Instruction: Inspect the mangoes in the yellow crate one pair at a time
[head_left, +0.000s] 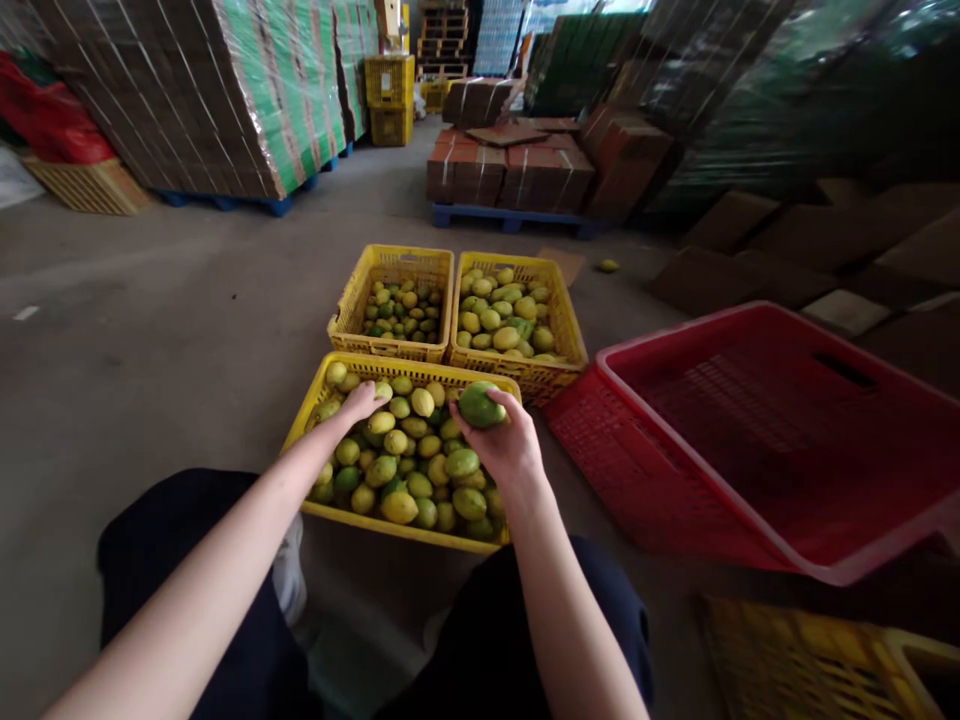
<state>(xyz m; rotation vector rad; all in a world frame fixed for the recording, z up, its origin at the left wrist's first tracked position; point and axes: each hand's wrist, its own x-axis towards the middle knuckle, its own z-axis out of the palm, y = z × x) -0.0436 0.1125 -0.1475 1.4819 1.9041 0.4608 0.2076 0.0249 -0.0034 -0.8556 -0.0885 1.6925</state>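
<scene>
One red plastic crate (622, 485) is standing to the right of both hands, nearer the right, while the front yellow crate (405, 533) of lemons (400, 507) is sitting beneath them. The right hand (511, 442) is gripping a large green lemon (479, 405) between thumb and fingers, its long axis seemingly lying crosswise, its tip's direction unclear. The left hand (359, 402) is touching a smaller yellow-green lemon (383, 391); whether it is gripping, I cannot tell.
</scene>
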